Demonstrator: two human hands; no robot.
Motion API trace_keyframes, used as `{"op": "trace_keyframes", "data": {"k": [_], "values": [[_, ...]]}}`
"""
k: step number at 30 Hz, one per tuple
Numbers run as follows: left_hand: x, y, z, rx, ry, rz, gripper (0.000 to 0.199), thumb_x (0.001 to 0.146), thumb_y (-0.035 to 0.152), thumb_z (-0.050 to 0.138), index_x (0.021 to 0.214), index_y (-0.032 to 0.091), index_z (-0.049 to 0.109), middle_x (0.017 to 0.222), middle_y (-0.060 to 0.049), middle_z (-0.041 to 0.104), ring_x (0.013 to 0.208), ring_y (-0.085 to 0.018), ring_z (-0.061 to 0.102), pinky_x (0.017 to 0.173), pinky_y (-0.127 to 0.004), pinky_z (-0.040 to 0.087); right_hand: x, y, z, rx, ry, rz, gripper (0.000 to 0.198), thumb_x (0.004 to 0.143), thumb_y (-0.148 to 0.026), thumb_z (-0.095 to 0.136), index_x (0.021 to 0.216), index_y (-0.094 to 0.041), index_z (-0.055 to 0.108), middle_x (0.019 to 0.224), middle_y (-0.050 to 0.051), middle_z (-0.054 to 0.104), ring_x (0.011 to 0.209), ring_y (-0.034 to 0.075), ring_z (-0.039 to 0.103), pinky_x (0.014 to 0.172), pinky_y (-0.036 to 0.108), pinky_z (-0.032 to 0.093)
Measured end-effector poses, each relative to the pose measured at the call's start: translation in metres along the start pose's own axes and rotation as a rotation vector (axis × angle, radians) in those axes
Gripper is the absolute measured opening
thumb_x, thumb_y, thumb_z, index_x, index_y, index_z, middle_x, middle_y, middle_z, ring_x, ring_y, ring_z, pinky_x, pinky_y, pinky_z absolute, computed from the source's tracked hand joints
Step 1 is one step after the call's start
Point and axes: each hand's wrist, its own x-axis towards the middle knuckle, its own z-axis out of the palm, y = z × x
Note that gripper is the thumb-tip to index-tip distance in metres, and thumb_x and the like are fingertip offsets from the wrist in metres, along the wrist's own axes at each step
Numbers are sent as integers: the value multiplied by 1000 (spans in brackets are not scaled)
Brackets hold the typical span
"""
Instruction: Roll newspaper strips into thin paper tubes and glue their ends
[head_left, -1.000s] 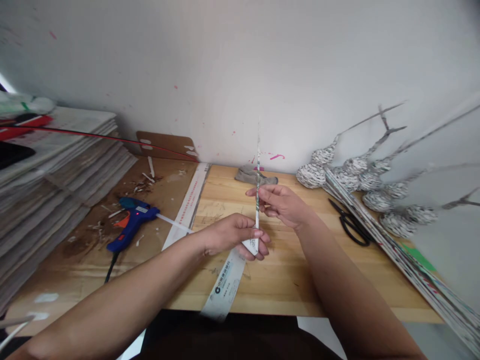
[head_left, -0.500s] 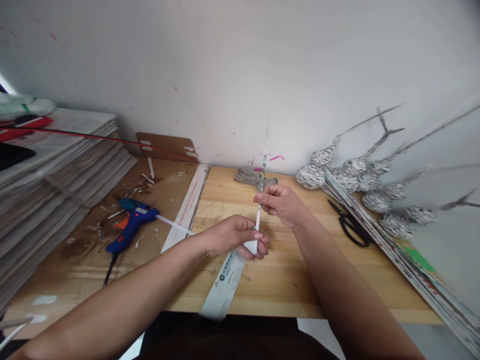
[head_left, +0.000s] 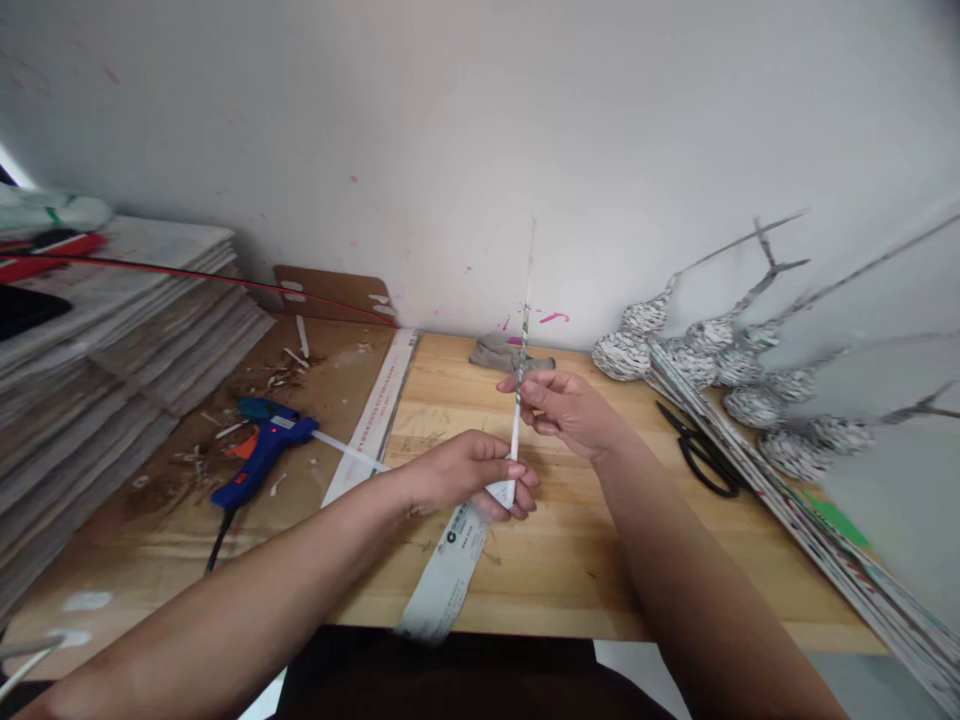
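“Pale wooden planks form our broad tabletop (head_left: 585,580). Where are our hands?”

“Our left hand (head_left: 472,470) is nearer, our right hand (head_left: 566,410) farther, rightward.”

“And that long, flat, white printed-paper strip (head_left: 446,575)?”

“It slants from our left fingers to the near edge.”

“The slim, white-and-green paper stick (head_left: 515,435)?”

“Nearly upright, its tip far: left thumb and fingers pinch its near end, right thumb and forefinger narrow around its middle.”

The paper rod (head_left: 523,345) is white, mottled green; the strip (head_left: 441,575) below it, white with black print. Left of it, the glue gun (head_left: 261,468) is blue; right of it, the scissors (head_left: 685,430) are black, woven bulbs (head_left: 622,355) grey-flecked white.
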Motion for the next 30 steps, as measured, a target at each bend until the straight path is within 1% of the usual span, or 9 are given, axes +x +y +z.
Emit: {"op": "trace_keyframes", "data": {"k": [2,5,7,12,16,18,21,26,30], "values": [[0,1,0,5,-1,-2,30,85,39,60,95,11,65,86,-10,69,76,-17,66,71,-33,52,0,1,0,-49,-49,14,30,68,-42,77,74,-14,66,56,-2,52,49,6,42,40,20,19],[0,2,-1,27,-5,0,30,85,39,59,95,12,65,88,-10,69,81,-18,66,73,-35,52,1,3,0,-52,64,-14,33,63,-37,81,60,-15,56,47,-6,45,42,4,34,39,20,17],[0,2,-1,39,-4,4,31,85,40,59,97,12,65,88,-10,69,81,-18,66,74,-35,53,1,3,0,-29,108,-24,35,62,-37,81,59,-16,54,47,-6,45,42,4,34,39,20,17],[-1,3,0,35,2,-14,31,84,41,60,96,12,65,87,-10,69,80,-18,67,75,-37,53,1,3,-1,-55,-48,4,31,70,-43,75,73,-13,66,58,0,55,49,6,44,39,19,21],[-2,2,0,35,-22,-19,30,85,40,59,97,13,65,87,-10,69,81,-19,67,74,-37,53,2,4,0,-8,103,-6,35,63,-40,81,59,-14,57,48,-4,46,42,4,36,38,20,16],[-1,2,0,26,-20,-16,29,86,39,58,98,13,64,88,-10,69,80,-18,67,73,-36,53,2,4,-1,16,85,3,33,67,-44,78,68,-14,63,52,-3,48,46,5,39,38,19,17],[-1,2,-1,24,-9,-11,29,86,38,57,98,13,65,89,-10,69,80,-18,67,72,-35,53,1,3,-3,1,-34,21,32,72,-44,73,81,-13,69,59,-1,53,51,7,44,39,19,20],[-1,2,0,48,-11,-1,30,86,39,57,97,12,65,89,-10,69,81,-19,67,73,-35,53,1,3,-3,11,86,-24,32,64,-36,81,58,-15,57,49,-4,46,44,5,37,38,20,15],[-1,2,-1,34,-5,-1,29,86,39,57,97,13,65,88,-10,69,80,-18,67,72,-34,53,-1,0,-3,-84,-26,-2,31,71,-43,74,80,-14,69,59,-1,54,50,7,44,40,20,21]]}}
